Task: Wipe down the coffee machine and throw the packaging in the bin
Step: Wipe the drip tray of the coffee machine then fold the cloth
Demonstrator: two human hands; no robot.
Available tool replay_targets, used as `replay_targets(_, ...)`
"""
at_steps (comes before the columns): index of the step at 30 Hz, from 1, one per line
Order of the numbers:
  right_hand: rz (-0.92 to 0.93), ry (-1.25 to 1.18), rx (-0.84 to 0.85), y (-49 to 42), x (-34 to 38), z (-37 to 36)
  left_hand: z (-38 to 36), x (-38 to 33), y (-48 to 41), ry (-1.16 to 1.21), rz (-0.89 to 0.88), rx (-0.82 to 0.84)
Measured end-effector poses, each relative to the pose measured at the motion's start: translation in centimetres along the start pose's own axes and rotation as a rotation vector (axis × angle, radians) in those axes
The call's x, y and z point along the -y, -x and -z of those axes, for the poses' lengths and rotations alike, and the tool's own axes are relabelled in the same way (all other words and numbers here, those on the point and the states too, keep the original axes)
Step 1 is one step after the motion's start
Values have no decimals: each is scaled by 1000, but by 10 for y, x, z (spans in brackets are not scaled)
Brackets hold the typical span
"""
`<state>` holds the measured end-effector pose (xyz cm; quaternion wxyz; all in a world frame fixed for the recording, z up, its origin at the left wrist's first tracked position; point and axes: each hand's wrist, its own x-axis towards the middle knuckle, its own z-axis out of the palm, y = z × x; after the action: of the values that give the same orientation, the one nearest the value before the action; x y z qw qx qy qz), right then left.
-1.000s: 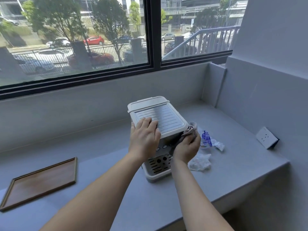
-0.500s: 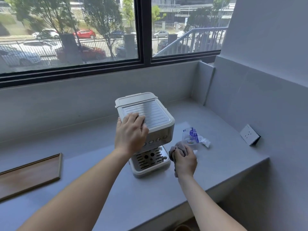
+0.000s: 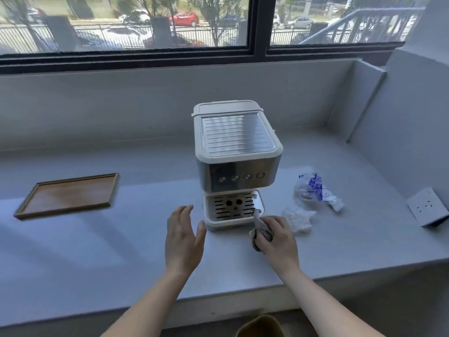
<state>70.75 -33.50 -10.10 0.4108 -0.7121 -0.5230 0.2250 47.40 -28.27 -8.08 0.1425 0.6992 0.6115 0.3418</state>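
A white and steel coffee machine (image 3: 237, 152) stands on the grey counter (image 3: 121, 251), its drip tray facing me. My right hand (image 3: 275, 239) grips a grey cloth (image 3: 261, 231) on the counter just in front of the drip tray's right corner. My left hand (image 3: 183, 239) hovers open with spread fingers to the left of the drip tray, apart from the machine. Crumpled clear packaging with blue print (image 3: 313, 190) lies to the right of the machine, and a crumpled white wrapper (image 3: 298, 217) lies beside my right hand.
A wooden tray (image 3: 68, 195) lies on the counter at the left. A white socket block (image 3: 428, 206) sits on the right wall. The brown rim of a bin (image 3: 260, 327) shows below the counter's front edge. A window runs along the back.
My left hand has come off the machine's top and dropped beside the drip tray. My right hand with the cloth has moved down from the machine's side to the counter.
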Motion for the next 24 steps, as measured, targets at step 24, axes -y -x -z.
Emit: replay_targets(24,169,-77,-223,-40,-42,-11,-86,34,-3,-349,94,137)
